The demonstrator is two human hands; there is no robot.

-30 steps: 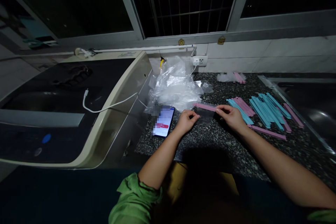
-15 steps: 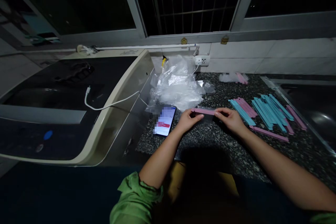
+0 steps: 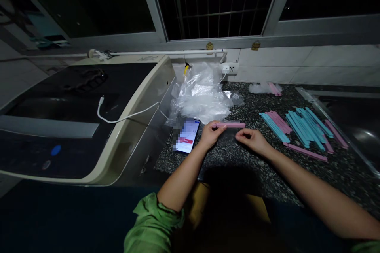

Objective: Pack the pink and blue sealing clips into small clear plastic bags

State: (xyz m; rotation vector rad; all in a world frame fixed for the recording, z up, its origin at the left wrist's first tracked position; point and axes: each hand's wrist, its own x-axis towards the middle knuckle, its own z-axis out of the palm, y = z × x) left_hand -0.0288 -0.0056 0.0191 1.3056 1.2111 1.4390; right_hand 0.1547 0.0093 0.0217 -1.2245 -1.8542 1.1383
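My left hand (image 3: 210, 135) pinches one end of a long, narrow pink bag sealing clip (image 3: 234, 125) between thumb and fingers. The clip lies level above the dark speckled counter, its other end free. Thin clear plastic (image 3: 230, 121) shows along its upper edge, and a faint see-through sheet seems to hang below it. Just under the clip's free end is my right hand (image 3: 251, 140), thumb and fingers pressed together; whatever is between those fingertips cannot be made out. A phone (image 3: 187, 136) with its screen lit lies left of my left hand.
Blue clips (image 3: 304, 126) and pink clips (image 3: 279, 121) lie in loose piles at the right, beside a sink (image 3: 360, 130). Crumpled clear plastic bags (image 3: 204, 97) are heaped against the wall. A washing machine (image 3: 124, 142) with a white cable (image 3: 130, 118) stands left.
My right hand has let go of the clip's right end and dropped slightly down and left. My left hand keeps its hold on the clip.
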